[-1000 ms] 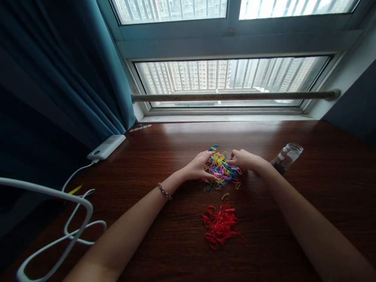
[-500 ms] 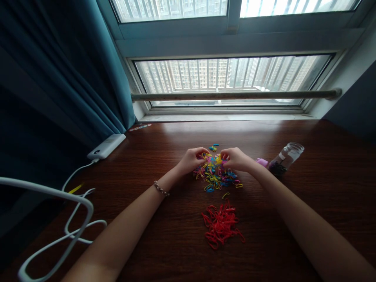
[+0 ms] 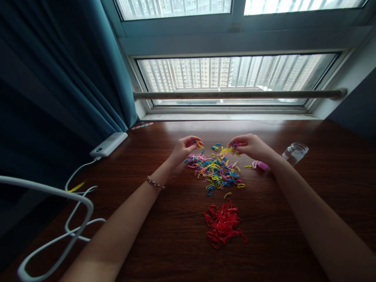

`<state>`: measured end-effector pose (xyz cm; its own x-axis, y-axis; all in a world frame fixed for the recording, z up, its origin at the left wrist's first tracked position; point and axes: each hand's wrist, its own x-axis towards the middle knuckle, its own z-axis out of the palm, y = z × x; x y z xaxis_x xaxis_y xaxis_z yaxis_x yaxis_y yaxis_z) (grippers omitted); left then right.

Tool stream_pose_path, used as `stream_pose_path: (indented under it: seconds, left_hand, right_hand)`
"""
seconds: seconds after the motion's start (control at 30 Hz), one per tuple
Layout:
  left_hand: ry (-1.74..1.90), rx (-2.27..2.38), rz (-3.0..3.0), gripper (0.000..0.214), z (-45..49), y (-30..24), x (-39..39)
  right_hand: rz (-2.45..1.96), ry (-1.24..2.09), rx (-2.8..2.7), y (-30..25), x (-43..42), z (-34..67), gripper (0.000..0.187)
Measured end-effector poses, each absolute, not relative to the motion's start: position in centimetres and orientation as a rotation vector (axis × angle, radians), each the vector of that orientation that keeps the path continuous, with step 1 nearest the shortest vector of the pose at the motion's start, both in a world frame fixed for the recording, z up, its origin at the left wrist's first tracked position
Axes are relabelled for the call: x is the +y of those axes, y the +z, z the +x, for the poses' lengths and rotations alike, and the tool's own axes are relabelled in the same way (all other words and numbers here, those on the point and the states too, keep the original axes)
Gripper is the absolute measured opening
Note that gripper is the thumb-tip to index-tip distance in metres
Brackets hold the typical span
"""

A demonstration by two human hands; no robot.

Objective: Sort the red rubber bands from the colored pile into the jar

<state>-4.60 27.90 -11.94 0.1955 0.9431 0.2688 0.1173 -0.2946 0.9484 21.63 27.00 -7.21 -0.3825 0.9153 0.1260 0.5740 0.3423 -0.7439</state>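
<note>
A spread of small rubber bands in yellow, pink and blue [image 3: 216,172] lies on the dark wooden table [image 3: 164,231]. My left hand [image 3: 183,149] is raised at the pile's far left, fingers pinched on a few bands. My right hand [image 3: 251,147] hovers at the pile's far right, likewise pinched on some bands. Nearer to me sits a separate heap of red rubber bands [image 3: 223,224]. One loose yellow band [image 3: 226,194] rests between the two heaps.
A clear glass jar [image 3: 295,152] lies on its side to the right, with a pink lid [image 3: 260,165] beside my right wrist. A white power bank [image 3: 108,144] with white cables [image 3: 73,219] sits at the left by the teal curtain [image 3: 58,78]. A window runs along the table's far edge.
Both hands lifted from the mixed pile and drew apart, each pinching some bands. The pile is now spread wider and flatter. The pink lid has come into view.
</note>
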Motion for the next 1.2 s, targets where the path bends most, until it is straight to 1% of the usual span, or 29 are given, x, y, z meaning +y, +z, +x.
stream_pose_path:
  seconds: [0.27,0.37,0.43,0.5,0.6,0.7,0.77,0.9,1.03,1.1,1.2]
  left_hand:
    - [1.200,0.997,1.714,0.023,-4.6,-12.3,28.0]
    - [1.154,1.016,1.848,0.018,-4.5,-12.0,27.6]
    - [1.113,1.037,1.887,0.018,-4.3,-11.8,27.4]
    - [1.070,1.097,1.878,0.017,-4.3,-11.8,27.3]
    - [1.032,1.168,1.817,0.015,-4.4,-12.0,27.4]
    - [1.041,1.162,1.731,0.021,-4.8,-12.3,27.7]
    - [1.041,1.170,1.710,0.024,-4.9,-12.4,27.7]
    - [1.019,1.186,1.750,0.024,-4.9,-12.4,27.6]
    - [0.985,1.221,1.873,0.025,-4.8,-12.7,27.7]
    - [0.970,1.265,1.966,0.026,-4.9,-13.0,27.9]
    - [0.893,1.370,2.102,0.029,-5.2,-13.5,28.2]
  right_hand:
    - [-1.295,0.757,-2.099,-6.9,27.3,22.4,0.019]
    - [-1.334,0.799,-2.143,-7.5,27.4,22.2,0.021]
    - [-1.379,0.809,-2.188,-8.4,27.4,21.7,0.018]
    - [-1.418,0.746,-2.238,-9.9,27.4,20.8,0.014]
    - [-1.421,0.540,-2.325,-12.2,27.6,19.7,0.018]
    - [-1.400,0.418,-2.376,-13.6,27.9,19.5,0.013]
    - [-1.409,0.465,-2.354,-13.5,28.2,20.0,0.011]
    - [-1.424,0.615,-2.184,-12.0,28.7,21.2,0.017]
    - [-1.321,0.905,-2.002,-10.5,28.9,22.3,0.021]
    - [-1.260,0.975,-2.040,-9.8,28.8,22.9,0.022]
    - [-1.282,0.931,-2.248,-9.3,28.5,23.4,0.021]
